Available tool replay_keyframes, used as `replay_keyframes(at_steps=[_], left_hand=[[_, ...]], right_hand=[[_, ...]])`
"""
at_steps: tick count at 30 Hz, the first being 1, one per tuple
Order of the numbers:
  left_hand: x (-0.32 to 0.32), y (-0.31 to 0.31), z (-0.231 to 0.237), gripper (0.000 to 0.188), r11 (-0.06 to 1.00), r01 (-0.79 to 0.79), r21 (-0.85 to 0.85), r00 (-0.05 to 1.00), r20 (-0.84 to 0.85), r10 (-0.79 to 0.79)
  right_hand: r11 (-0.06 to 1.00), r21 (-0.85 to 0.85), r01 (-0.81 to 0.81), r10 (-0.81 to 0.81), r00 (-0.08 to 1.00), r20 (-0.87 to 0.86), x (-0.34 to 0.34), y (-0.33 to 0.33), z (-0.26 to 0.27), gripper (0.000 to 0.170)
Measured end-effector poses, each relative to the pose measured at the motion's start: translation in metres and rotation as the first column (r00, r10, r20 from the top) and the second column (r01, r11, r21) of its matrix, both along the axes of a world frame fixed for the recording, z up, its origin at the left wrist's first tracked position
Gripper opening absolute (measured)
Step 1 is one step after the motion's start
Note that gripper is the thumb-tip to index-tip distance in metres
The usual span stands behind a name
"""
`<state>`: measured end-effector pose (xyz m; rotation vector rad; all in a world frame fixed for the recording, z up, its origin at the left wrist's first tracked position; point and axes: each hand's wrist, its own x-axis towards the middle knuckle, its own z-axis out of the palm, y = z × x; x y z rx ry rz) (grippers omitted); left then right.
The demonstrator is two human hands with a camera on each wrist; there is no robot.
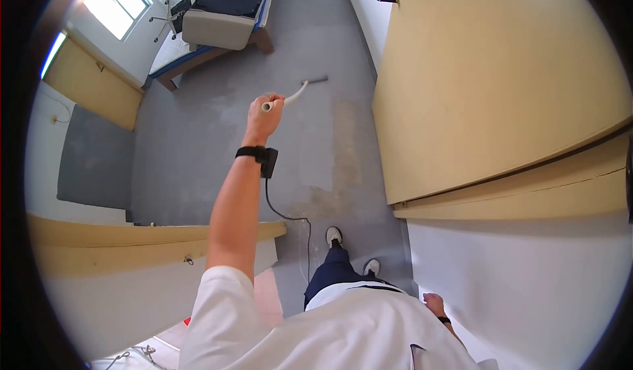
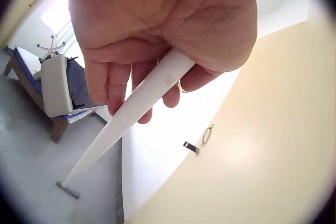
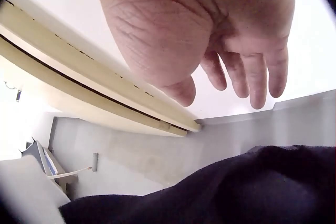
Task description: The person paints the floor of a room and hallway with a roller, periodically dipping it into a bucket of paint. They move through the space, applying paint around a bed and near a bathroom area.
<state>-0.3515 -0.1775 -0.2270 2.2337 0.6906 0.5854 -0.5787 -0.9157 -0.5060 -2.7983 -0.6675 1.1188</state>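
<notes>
White pole [image 2: 131, 111] in the left hand [image 1: 265, 115] — fingers curled round it — runs down to a grey roller head [image 1: 316, 79] on the floor [image 1: 198, 146], nearer its right edge than its left; the right hand [image 3: 210, 35] hangs, fingers loose.

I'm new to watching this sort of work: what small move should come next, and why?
Probably draw the roller back toward the brownish patch: the left grip holds its pole, and the roller lies beyond that patch.
</notes>
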Motion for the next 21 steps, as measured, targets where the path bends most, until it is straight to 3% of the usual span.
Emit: replay_keyframes(at_steps=[1,2,3,4,6,7,8,10,11,13,15,17,19,21], left_hand=[[0.009,0.001,-0.005,0.03,0.999,-0.027,-0.017,1.0,0.003,0.027],[0.013,0.003,-0.013,0.03,0.999,-0.025,-0.022,1.0,0.001,0.025],[0.015,0.005,-0.023,0.029,0.998,-0.046,-0.042,0.999,-0.02,0.045],[0.013,0.005,-0.033,0.028,0.996,-0.068,-0.06,0.997,-0.042,0.066],[-0.01,0.007,-0.053,0.027,1.0,-0.013,-0.025,0.999,0.034,0.014],[-0.027,0.004,-0.057,0.027,0.999,0.04,0.017,0.993,0.112,-0.042],[-0.047,-0.004,-0.054,0.026,0.999,0.036,-0.024,0.996,0.08,-0.034],[-0.1,-0.024,-0.043,0.023,0.998,0.059,-0.006,0.996,0.065,-0.059],[-0.13,-0.036,-0.037,0.021,0.995,0.089,0.054,0.992,0.081,-0.093],[-0.193,-0.072,-0.01,0.014,0.989,0.146,0.003,0.986,0.076,-0.146],[-0.254,-0.111,0.015,0.014,0.985,0.172,-0.009,0.979,0.11,-0.17],[-0.311,-0.158,0.064,0.016,0.985,0.121,-0.12,0.991,-0.041,-0.127],[-0.357,-0.2,0.101,0.018,0.995,0.101,-0.006,0.993,-0.061,-0.102],[-0.406,-0.229,0.13,0.015,0.993,0.113,-0.045,0.988,-0.103,-0.117]], right_hand=[[0.951,0.097,0.294,-0.296,0.955,0.006,-0.008,0.007,0.002,0.017],[0.809,0.192,0.555,-0.563,0.826,-0.018,-0.015,0.012,0.004,0.017],[0.774,0.24,0.586,-0.574,0.809,-0.127,-0.018,0.003,-0.008,0.019],[0.775,0.234,0.587,-0.573,0.809,-0.13,-0.023,-0.002,-0.024,0.019],[0.551,0.361,0.753,-0.733,0.643,-0.223,-0.034,-0.024,-0.072,0.017],[0.553,0.36,0.751,-0.729,0.646,-0.226,-0.03,-0.036,-0.086,0.017],[0.683,0.383,0.622,-0.584,0.78,-0.226,-0.025,-0.05,-0.099,0.024],[0.786,0.411,0.462,-0.404,0.887,-0.224,-0.018,-0.052,-0.096,0.038],[0.767,0.299,0.568,-0.487,0.818,-0.306,-0.004,-0.037,-0.073,0.038],[0.408,0.011,0.913,-0.781,0.355,-0.514,0.032,0.021,0.009,0.04],[0.469,0.013,0.883,-0.769,0.415,-0.487,0.055,0.036,0.017,0.041],[0.53,0.017,0.848,-0.747,0.476,-0.465,0.062,0.04,0.005,0.042],[0.755,0.131,0.642,-0.562,0.737,-0.375,0.078,0.033,-0.034,0.041],[0.792,0.157,0.589,-0.502,0.777,-0.38,0.085,0.046,-0.042,0.039]])
